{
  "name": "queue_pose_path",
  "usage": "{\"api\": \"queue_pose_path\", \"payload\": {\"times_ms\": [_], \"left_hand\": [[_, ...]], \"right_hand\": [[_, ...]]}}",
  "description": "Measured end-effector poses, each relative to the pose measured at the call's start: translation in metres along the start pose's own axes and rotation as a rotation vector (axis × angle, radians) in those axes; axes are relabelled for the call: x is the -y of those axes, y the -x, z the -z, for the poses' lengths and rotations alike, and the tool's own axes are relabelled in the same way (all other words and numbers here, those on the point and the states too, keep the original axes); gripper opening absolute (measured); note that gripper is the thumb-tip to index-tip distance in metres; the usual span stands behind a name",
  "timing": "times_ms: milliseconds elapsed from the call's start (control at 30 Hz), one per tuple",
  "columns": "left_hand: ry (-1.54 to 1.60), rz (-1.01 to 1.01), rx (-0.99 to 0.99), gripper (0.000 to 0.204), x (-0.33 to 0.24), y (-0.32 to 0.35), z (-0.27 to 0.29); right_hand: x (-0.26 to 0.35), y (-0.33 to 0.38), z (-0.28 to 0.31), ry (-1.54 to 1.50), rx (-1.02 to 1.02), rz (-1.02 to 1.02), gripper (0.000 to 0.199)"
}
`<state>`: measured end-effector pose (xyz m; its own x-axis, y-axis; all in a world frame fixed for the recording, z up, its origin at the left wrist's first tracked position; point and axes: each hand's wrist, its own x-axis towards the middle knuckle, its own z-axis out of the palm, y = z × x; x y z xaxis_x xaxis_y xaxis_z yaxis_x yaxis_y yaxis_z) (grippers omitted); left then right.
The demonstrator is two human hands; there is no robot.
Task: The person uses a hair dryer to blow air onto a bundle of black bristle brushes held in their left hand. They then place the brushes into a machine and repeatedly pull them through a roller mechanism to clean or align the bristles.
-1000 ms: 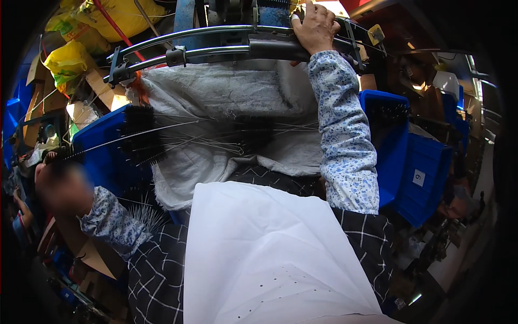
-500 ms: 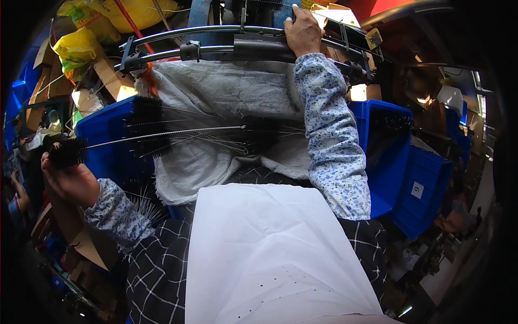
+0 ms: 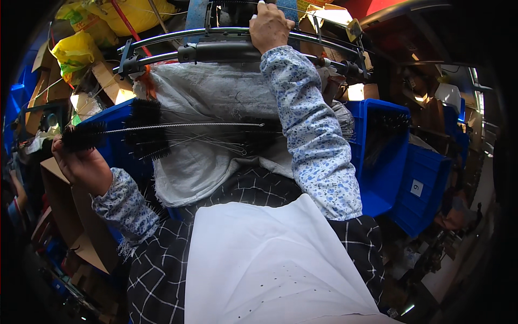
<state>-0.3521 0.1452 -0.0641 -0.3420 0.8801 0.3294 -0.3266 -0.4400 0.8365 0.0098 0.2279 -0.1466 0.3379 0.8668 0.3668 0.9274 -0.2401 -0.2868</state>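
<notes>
My left hand (image 3: 81,164) is at the left, closed around the black bristle head of a long wire brush (image 3: 178,127) whose twisted wire stem runs right across my lap. My right hand (image 3: 270,27) is up at the top, gripping the black bar (image 3: 216,52) of a curved metal machine frame. Below the held brush, several more black wire brushes (image 3: 156,146) lie on a grey woven sack (image 3: 216,97) spread over my lap.
Blue plastic bins (image 3: 388,156) stand at the right, one holding black brushes, and another blue bin (image 3: 116,116) sits at the left. Yellow bags (image 3: 75,48) and cardboard boxes (image 3: 108,78) pile up at the upper left. A white cloth (image 3: 270,264) covers my checked apron.
My left hand has risen from low at the left, now holding a brush level across the sack. My right hand stays on the machine bar.
</notes>
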Motion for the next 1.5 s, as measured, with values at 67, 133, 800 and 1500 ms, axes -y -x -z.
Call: {"api": "queue_pose_path", "payload": {"times_ms": [67,133,800,1500], "left_hand": [[-0.005,-0.010,0.006,0.019,-0.002,0.003,-0.002],[-0.017,-0.012,0.001,0.018,-0.002,0.000,-0.001],[0.033,0.408,0.223,0.015,0.057,0.034,-0.076],[-1.211,0.381,0.475,0.024,0.064,0.031,0.053]], "right_hand": [[-0.007,0.002,0.007,-0.026,0.010,0.020,0.035],[-0.031,0.000,0.008,-0.109,0.026,0.005,0.033],[-0.132,0.029,0.151,-0.390,0.739,0.045,0.033],[-0.082,-0.004,0.015,0.104,-0.099,0.166,0.025]]}}
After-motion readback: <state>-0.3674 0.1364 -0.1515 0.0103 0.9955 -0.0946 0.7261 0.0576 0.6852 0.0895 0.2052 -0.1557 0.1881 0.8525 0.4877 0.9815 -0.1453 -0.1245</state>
